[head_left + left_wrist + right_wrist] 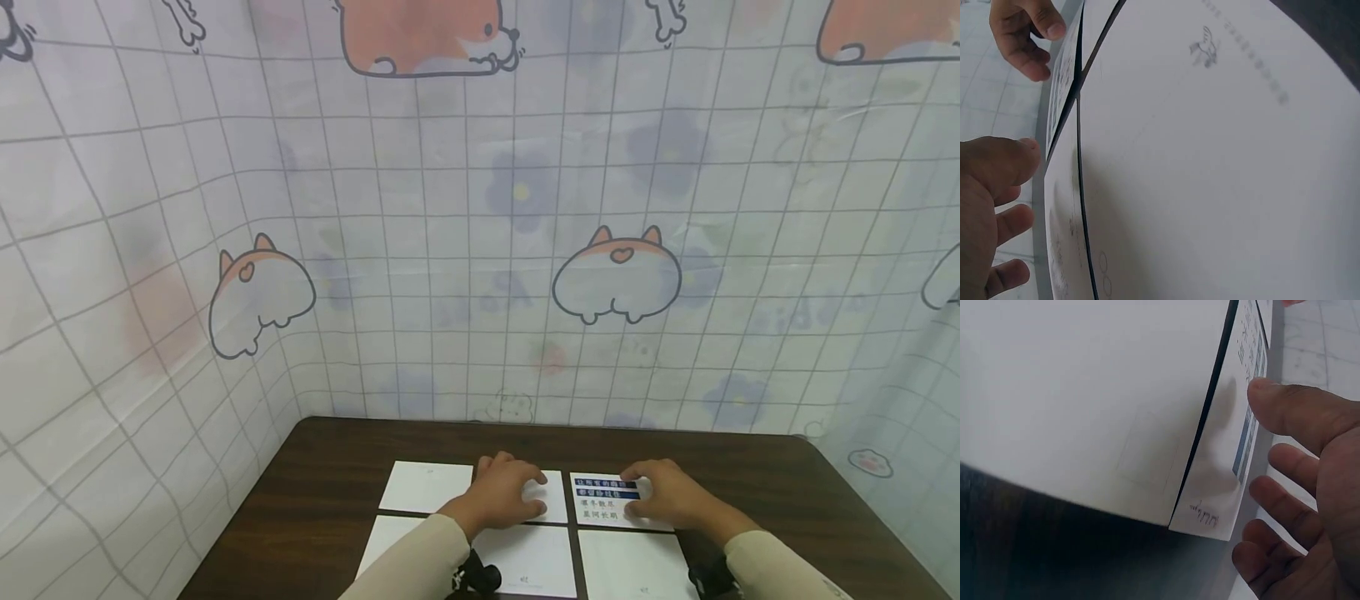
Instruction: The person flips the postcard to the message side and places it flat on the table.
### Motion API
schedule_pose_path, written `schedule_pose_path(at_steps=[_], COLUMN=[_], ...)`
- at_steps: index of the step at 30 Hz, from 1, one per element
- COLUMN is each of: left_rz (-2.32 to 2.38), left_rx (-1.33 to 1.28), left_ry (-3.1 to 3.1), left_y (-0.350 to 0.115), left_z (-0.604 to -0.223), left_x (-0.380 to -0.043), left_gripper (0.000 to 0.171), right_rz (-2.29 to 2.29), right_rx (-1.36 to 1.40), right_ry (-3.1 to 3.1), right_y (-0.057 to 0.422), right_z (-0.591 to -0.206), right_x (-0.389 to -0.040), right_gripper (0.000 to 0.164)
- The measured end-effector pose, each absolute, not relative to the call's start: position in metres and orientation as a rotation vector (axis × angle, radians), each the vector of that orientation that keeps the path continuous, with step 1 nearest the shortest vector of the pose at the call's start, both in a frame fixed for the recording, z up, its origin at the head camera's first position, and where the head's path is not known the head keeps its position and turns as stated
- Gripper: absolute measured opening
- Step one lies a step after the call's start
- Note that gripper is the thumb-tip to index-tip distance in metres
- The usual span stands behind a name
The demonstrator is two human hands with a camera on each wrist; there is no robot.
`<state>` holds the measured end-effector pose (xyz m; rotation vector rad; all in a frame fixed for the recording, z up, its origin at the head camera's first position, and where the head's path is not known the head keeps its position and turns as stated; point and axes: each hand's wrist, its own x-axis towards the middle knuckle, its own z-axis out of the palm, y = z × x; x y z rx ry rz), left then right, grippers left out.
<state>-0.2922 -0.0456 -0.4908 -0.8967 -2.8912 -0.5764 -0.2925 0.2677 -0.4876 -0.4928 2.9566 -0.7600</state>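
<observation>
Several white cards lie in two rows on a dark brown table. My left hand (495, 498) hovers over the back middle card (555, 493), fingers loosely bent, thumb apart from them. At the back right is a card (596, 506) printed with Chinese characters, its top two lines on dark blue bands. Over that card's right side is my right hand (667, 497), thumb and fingers spread. In the right wrist view, nothing sits between the right thumb (1285, 406) and fingers. The left wrist view shows a small bird-like drawing (1205, 47) on a large white card (1210, 162).
Other cards lie at the back left (427, 486), front middle (525, 550) and front right (633, 558). Dark wood tabletop (300, 517) surrounds them. A pale grid-patterned curtain (450, 333) with cartoon corgis hangs behind and at the sides. Black devices (480, 577) sit at my wrists.
</observation>
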Motion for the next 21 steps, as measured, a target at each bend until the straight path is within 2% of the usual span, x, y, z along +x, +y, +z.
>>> schedule_pose_path(at_steps=[21], left_rz=[-0.550], left_rx=[-0.900], left_ry=[-2.931], left_y=[-0.013], left_z=[-0.494], left_x=[-0.295], left_gripper=[0.042], right_rz=[-0.715], right_rx=[-0.472], right_ry=[2.899], right_y=[0.297], right_z=[-0.478], right_x=[-0.292], right_gripper=[0.059])
